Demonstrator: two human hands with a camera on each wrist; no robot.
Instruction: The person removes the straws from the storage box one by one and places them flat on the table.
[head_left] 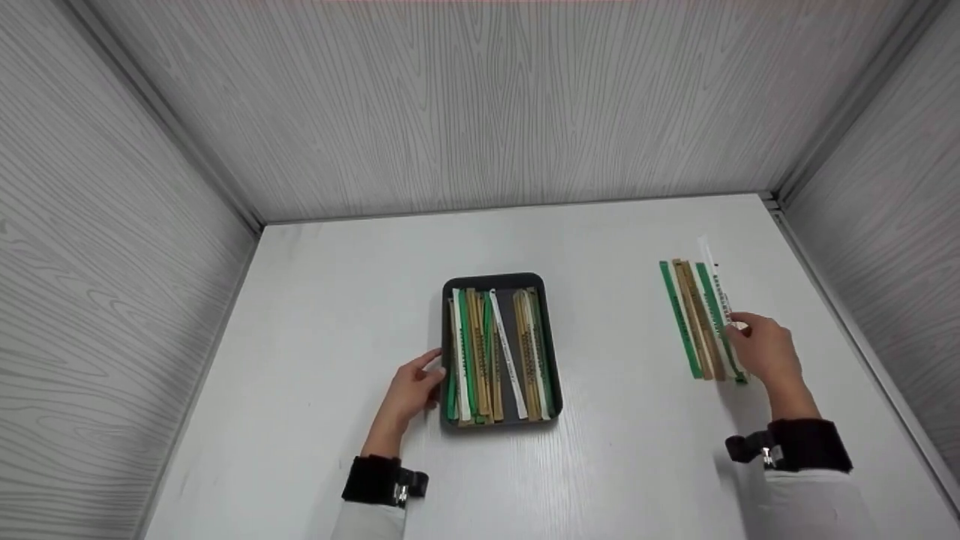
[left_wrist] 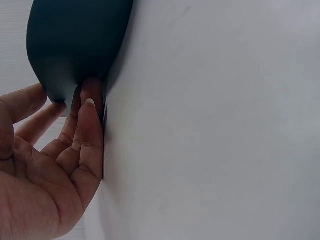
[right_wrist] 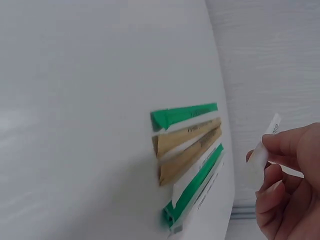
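Observation:
My right hand (head_left: 766, 352) pinches a white paper-wrapped straw (head_left: 715, 277) between thumb and fingers, its printed end pointing away. In the right wrist view this straw (right_wrist: 274, 125) tilts up off the table. Beneath and to its left lies a row of slim wrapped straws (head_left: 684, 319), green, brown and white. Fingers of my left hand (head_left: 411, 386) touch the left wall of a dark tray (head_left: 448, 283); none reach over its rim. Inside the tray, green, brown and white wrapped straws lie lengthwise, with one white straw (head_left: 508, 356) slanting across the bare middle.
The tray and the row stand apart on a white table (head_left: 322, 315). Grey wood-grain panels (head_left: 480, 105) rise behind it and at both sides. A black strap (head_left: 810, 442) with a small camera mount sits on each wrist.

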